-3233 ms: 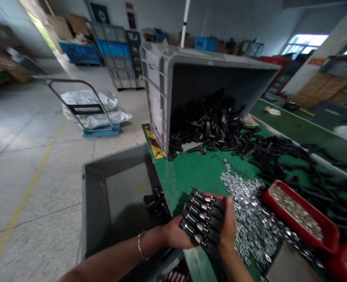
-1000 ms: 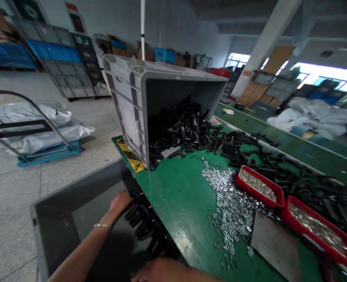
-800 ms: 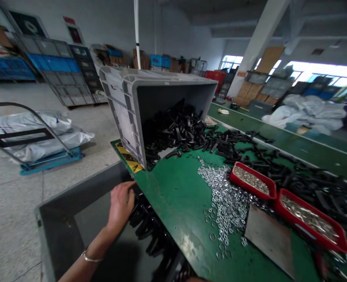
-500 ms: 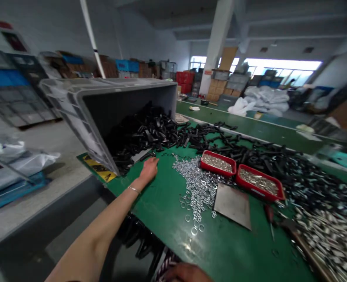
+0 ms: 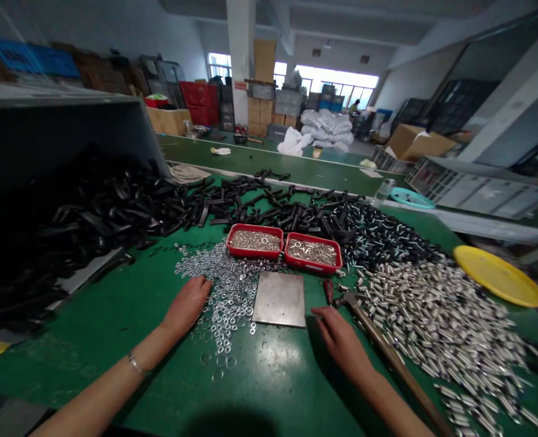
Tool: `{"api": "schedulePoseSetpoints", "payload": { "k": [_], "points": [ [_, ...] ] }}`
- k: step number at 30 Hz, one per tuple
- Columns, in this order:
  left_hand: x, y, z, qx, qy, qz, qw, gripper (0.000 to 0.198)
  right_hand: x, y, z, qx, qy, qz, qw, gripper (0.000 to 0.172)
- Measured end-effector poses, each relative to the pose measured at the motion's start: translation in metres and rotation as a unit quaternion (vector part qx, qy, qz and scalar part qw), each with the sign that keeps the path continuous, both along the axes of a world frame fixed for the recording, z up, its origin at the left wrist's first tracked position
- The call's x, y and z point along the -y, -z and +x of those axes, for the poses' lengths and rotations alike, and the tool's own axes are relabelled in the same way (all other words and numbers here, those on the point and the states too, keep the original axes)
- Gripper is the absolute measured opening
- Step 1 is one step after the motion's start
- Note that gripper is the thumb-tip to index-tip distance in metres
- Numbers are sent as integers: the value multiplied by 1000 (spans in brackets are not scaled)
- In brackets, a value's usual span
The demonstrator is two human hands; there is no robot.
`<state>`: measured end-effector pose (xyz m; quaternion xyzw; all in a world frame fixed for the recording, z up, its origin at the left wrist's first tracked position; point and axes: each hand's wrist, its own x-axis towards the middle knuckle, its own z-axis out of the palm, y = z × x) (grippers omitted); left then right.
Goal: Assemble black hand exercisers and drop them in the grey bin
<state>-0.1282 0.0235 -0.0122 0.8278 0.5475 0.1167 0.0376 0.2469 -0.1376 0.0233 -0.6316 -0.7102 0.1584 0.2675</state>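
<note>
My left hand (image 5: 189,304), with a bracelet on its wrist, is closed at the left edge of a spread of small metal washers (image 5: 226,297). Its fingertips are turned away, so anything in them is hidden. My right hand (image 5: 339,335) hovers over the green tabletop, fingers stretched out and nothing visible in them. It is just right of a square metal plate (image 5: 279,298). A red-handled tool (image 5: 328,290) and a hammer (image 5: 387,352) lie beside it. Behind the plate stand two red trays, the left tray (image 5: 255,241) and right tray (image 5: 313,252), filled with small metal pieces.
A grey crate (image 5: 153,136) lies on its side at left, spilling black parts (image 5: 114,200) along the table's back. Metal cylinders (image 5: 437,309) are heaped at right, near a yellow lid (image 5: 499,276). A green conveyor (image 5: 260,156) runs behind.
My view has turned right. My left hand has moved from beside the black parts at the crate to the washers. My right hand has come up from the table's front edge to beside the plate.
</note>
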Motion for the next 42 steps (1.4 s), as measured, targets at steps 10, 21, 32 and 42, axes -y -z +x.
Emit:
{"api": "schedulePoseSetpoints", "payload": {
  "k": [10, 21, 32, 42],
  "points": [
    [-14, 5, -2, -93, -16, 8, 995, 26, -100, 4, 133, 64, 89, -133, 985, 4],
    [1, -34, 9, 135, -130, -58, 981, 38, -75, -13, 129, -449, 100, -105, 882, 35],
    [69, -54, 192, 573, 3, -360, 736, 36, -57, -29, 16, -480, 22, -122, 869, 26],
    [82, -60, 173, 616, 15, -394, 682, 34, -52, -25, -24, -633, -39, -195, 748, 26]
  ]
}}
